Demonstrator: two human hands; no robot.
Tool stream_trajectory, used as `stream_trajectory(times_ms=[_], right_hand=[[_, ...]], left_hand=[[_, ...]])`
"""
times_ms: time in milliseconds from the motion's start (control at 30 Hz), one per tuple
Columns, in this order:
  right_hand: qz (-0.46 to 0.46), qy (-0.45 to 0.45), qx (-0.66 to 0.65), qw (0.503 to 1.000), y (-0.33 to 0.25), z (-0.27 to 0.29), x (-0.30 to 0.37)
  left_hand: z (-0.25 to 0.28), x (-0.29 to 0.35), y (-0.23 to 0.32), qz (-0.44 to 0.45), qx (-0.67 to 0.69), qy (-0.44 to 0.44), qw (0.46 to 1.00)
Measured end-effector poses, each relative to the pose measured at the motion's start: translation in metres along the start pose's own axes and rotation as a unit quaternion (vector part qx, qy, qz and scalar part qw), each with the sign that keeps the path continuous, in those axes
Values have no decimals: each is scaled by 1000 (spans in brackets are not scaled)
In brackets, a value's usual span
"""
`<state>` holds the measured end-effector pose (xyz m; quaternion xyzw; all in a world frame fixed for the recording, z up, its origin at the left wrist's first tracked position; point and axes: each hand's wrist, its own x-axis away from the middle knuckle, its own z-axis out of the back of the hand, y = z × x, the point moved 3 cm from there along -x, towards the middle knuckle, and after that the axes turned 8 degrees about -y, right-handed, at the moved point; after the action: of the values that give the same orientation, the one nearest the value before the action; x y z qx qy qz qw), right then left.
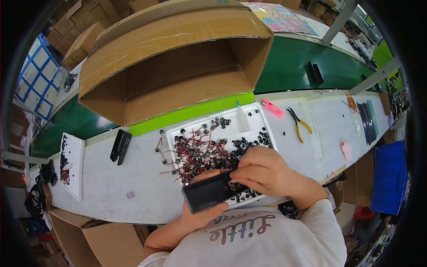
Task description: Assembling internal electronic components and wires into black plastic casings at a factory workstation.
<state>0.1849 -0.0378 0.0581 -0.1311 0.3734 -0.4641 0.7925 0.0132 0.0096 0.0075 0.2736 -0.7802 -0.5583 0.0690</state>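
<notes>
My left hand [205,216] is wrapped round a long black plastic housing [207,192], tilted over the front of a white foam tray [272,133]. At the housing's right end, my right hand [260,171] has its fingers pinched together; whatever they hold there is hidden. Heaped in the tray are small black parts with red wires [200,149] on the left and loose black caps [249,144] on the right. A white bottle with a blue tip [242,118] lies at the tray's back edge.
A large open cardboard box [178,66] stands behind the tray. Pliers with yellow handles [300,125] and a pink cutter [272,107] lie to the right. Another black housing [120,147] and a second white tray [75,173] are on the left. A green conveyor [284,66] runs behind.
</notes>
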Motion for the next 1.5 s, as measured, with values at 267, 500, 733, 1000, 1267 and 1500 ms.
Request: stream_trajectory(times_ms=[267, 500, 733, 1000, 1267, 1500], right_hand=[[5, 4, 13, 1000, -1, 0, -4], [18, -7, 7, 1000, -5, 2, -6], [-38, 23, -35, 998, -1, -3, -3], [-12, 10, -32, 999, 0, -7, -2], [-93, 12, -89, 992, 5, -13, 0], [-244, -67, -246, 935, 18, -5, 8]], left_hand=[[0, -3, 3, -78, -144, -25, 986], [1, -5, 4, -90, -157, -29, 983], [2, -4, 5, -107, -228, -25, 967], [2, -3, 2, -111, -243, -17, 963], [2, -7, 4, -81, -241, -11, 967], [7, -6, 9, -45, -254, -43, 965]])
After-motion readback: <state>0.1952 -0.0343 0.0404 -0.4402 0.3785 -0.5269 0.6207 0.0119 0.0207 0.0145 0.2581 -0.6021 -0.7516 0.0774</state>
